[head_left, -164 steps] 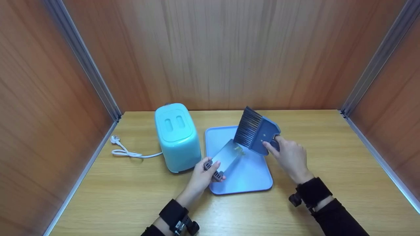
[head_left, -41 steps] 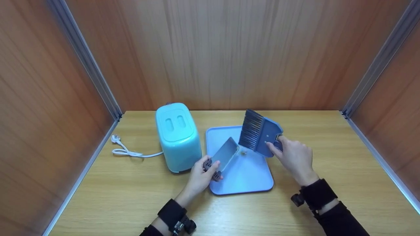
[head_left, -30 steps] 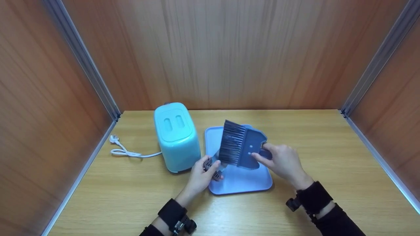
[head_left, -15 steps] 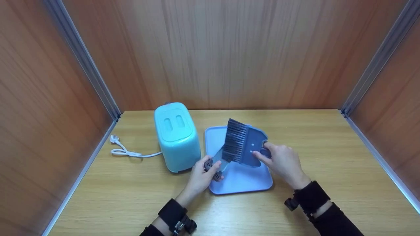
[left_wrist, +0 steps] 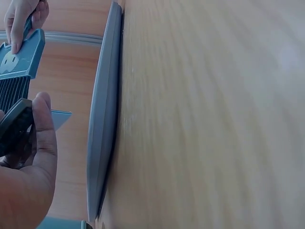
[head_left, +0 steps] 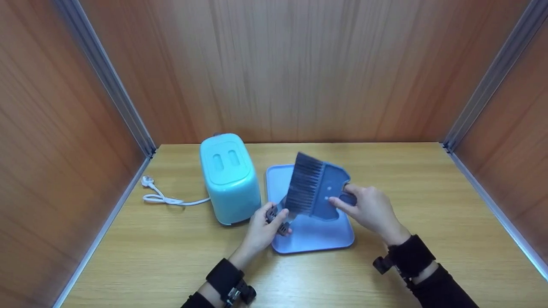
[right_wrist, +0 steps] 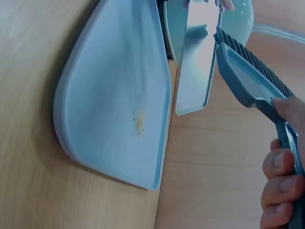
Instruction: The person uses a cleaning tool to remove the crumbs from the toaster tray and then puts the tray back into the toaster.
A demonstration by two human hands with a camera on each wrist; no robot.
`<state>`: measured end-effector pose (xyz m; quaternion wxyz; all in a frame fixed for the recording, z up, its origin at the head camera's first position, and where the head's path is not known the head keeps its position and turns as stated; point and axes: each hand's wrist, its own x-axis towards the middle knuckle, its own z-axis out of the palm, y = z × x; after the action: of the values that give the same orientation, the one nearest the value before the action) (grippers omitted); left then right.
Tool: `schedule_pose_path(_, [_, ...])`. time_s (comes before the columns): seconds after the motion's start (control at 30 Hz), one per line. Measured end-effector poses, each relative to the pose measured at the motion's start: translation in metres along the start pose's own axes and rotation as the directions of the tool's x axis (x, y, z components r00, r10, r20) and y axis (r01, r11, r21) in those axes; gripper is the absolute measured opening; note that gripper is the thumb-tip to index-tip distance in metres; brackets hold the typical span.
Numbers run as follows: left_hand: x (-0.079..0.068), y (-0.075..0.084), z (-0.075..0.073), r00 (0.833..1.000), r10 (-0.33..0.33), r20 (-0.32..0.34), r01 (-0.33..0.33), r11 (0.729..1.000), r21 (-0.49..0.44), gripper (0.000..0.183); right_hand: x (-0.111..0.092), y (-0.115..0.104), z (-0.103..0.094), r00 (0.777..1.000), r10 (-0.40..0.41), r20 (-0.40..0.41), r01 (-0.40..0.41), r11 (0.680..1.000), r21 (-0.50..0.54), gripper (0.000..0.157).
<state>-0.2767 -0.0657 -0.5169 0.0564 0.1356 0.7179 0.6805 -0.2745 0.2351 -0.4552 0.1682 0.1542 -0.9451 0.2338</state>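
Note:
My left hand (head_left: 263, 226) pinches a flat metal crumb tray (right_wrist: 194, 78) by its dark slotted end, thumb on top. The crumb tray is tilted above a blue serving tray (head_left: 317, 239). In my right hand (head_left: 373, 211) is a blue hand brush (head_left: 327, 192), gripped by its handle. Its dark bristles (head_left: 303, 184) overlap the crumb tray in the head view and hide most of it. The right wrist view shows the bristles close to the slotted end. Pale crumbs (right_wrist: 138, 123) lie on the blue serving tray below.
A turquoise toaster (head_left: 233, 184) with two slots in its top stands left of the serving tray. Its white cord and plug (head_left: 165, 199) lie on the table farther left. Wood-grain panels (head_left: 274, 72) enclose the table at the back and sides.
The brush has moved left and nearer, from the crumb tray's far end to over its slotted end. Crumbs have dropped from the crumb tray onto the serving tray. My left hand stays nearly in place.

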Motion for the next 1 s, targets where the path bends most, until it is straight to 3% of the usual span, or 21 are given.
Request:
schedule_pose_path(0.17, [0.0,-0.001,0.0,1.0,0.016,0.0,-0.016,1.0,0.012,0.028,-0.003,-0.006,0.007,0.995,-0.051,0.082,0.055,0.998,-0.038,0.043])
schedule_pose_path(0.37, [0.0,-0.001,-0.002,1.0,-0.002,-0.015,0.002,1.0,0.022,0.025,-0.003,-0.003,0.004,0.992,-0.016,0.129,0.03,0.994,-0.107,0.04])
schedule_pose_path(0.77, [-0.005,-0.001,-0.001,1.0,-0.025,0.0,0.025,0.999,0.02,0.028,-0.01,0.015,0.004,1.0,0.005,-0.016,-0.009,0.962,-0.272,0.042])
schedule_pose_path(1.0, [-0.002,0.001,-0.002,1.0,-0.028,-0.001,0.028,0.999,0.019,0.026,-0.008,0.023,0.002,0.989,-0.02,-0.149,-0.036,0.931,-0.364,0.042])
